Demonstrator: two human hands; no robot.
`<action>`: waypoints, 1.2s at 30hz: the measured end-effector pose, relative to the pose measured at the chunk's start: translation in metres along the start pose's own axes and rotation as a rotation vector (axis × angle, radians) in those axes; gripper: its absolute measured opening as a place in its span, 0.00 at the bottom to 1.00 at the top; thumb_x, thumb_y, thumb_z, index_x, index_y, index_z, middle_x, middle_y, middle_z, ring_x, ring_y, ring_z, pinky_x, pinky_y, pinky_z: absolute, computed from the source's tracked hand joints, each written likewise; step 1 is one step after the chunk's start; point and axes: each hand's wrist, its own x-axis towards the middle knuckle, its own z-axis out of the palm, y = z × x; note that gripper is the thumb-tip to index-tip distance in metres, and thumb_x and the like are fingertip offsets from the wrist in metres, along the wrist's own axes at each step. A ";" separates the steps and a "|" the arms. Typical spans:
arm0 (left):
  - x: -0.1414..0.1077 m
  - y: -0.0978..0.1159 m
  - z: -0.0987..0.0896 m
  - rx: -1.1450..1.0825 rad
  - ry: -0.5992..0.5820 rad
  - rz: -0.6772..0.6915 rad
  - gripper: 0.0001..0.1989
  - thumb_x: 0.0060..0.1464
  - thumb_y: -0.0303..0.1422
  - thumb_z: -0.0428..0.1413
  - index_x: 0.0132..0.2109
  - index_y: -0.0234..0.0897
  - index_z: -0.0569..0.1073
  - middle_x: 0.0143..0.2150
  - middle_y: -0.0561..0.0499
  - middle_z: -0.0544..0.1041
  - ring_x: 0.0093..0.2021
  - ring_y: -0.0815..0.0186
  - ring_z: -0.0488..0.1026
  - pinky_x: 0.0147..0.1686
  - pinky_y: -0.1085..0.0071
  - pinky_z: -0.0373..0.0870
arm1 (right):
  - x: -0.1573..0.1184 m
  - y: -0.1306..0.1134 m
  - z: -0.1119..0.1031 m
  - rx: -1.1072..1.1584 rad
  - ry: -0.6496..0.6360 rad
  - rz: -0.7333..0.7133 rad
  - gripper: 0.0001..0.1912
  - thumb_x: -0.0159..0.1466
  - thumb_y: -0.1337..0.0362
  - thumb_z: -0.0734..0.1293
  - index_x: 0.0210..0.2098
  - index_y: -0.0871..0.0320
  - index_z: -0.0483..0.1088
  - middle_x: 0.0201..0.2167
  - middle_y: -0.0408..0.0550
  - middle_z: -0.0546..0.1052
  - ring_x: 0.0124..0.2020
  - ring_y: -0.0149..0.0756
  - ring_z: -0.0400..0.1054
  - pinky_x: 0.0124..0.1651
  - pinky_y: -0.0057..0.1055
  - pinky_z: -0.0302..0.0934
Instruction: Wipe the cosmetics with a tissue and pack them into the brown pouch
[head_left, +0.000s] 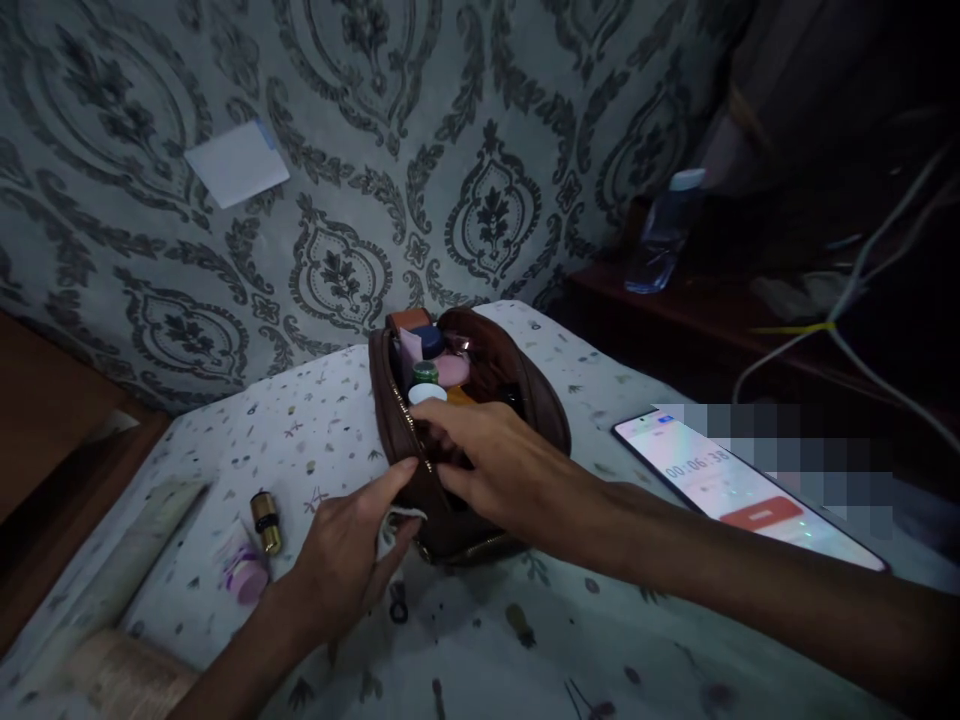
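A brown toiletry bag [544, 400] sits unzipped on the bed. Inside it are a dark blue round lid [430, 342], a pink rounded item [452, 371], a small green-rimmed jar [425, 373] and a white round cap [427, 394]. My right hand [487, 455] reaches into the bag's opening, its fingers curled near the white cap; whether they hold anything is hidden. My left hand [345, 550] is at the bag's near left side, one fingertip against the zipped edge. A small white thing [405, 515], too unclear to name, is pinched between its fingers.
Left on the patterned sheet lie a gold-and-black small tube [265, 522], a white-and-purple tube [244, 570] and a long pale rolled item [127, 560]. At right, a phone [720, 480] shows a timer. A water bottle [666, 235] stands on a dark ledge beside white cables [862, 270].
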 end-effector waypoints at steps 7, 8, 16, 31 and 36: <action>-0.022 0.008 -0.003 -0.096 -0.037 -0.170 0.24 0.67 0.34 0.45 0.67 0.38 0.51 0.42 0.46 0.80 0.35 0.65 0.80 0.36 0.69 0.76 | -0.012 -0.005 -0.004 -0.124 0.186 -0.053 0.15 0.59 0.77 0.61 0.43 0.60 0.70 0.34 0.48 0.77 0.35 0.37 0.71 0.37 0.30 0.61; -0.026 0.009 -0.005 -0.108 -0.032 -0.194 0.23 0.67 0.34 0.45 0.66 0.39 0.52 0.41 0.47 0.80 0.35 0.65 0.80 0.36 0.70 0.76 | -0.016 -0.007 -0.005 -0.135 0.225 -0.064 0.15 0.61 0.76 0.60 0.45 0.60 0.70 0.34 0.49 0.77 0.35 0.37 0.72 0.37 0.30 0.62; -0.064 -0.017 -0.048 -0.155 -0.090 -0.802 0.21 0.64 0.45 0.46 0.57 0.37 0.65 0.25 0.56 0.75 0.20 0.67 0.69 0.24 0.73 0.65 | -0.050 -0.020 0.002 -0.197 0.364 -0.229 0.15 0.66 0.72 0.57 0.47 0.58 0.71 0.38 0.51 0.78 0.36 0.36 0.72 0.39 0.32 0.65; -0.093 -0.006 -0.055 -0.260 -0.130 -0.822 0.20 0.63 0.45 0.46 0.52 0.38 0.70 0.25 0.54 0.75 0.27 0.64 0.75 0.31 0.71 0.69 | -0.026 -0.061 -0.005 -0.774 -0.178 0.243 0.07 0.64 0.66 0.64 0.35 0.59 0.75 0.30 0.54 0.80 0.35 0.45 0.75 0.33 0.33 0.54; -0.101 -0.008 -0.049 -0.281 -0.118 -0.799 0.20 0.63 0.45 0.45 0.51 0.38 0.70 0.25 0.54 0.75 0.28 0.63 0.75 0.30 0.70 0.70 | -0.020 -0.054 -0.007 -0.605 -0.112 0.288 0.07 0.60 0.68 0.66 0.36 0.55 0.76 0.32 0.47 0.80 0.34 0.39 0.73 0.29 0.29 0.51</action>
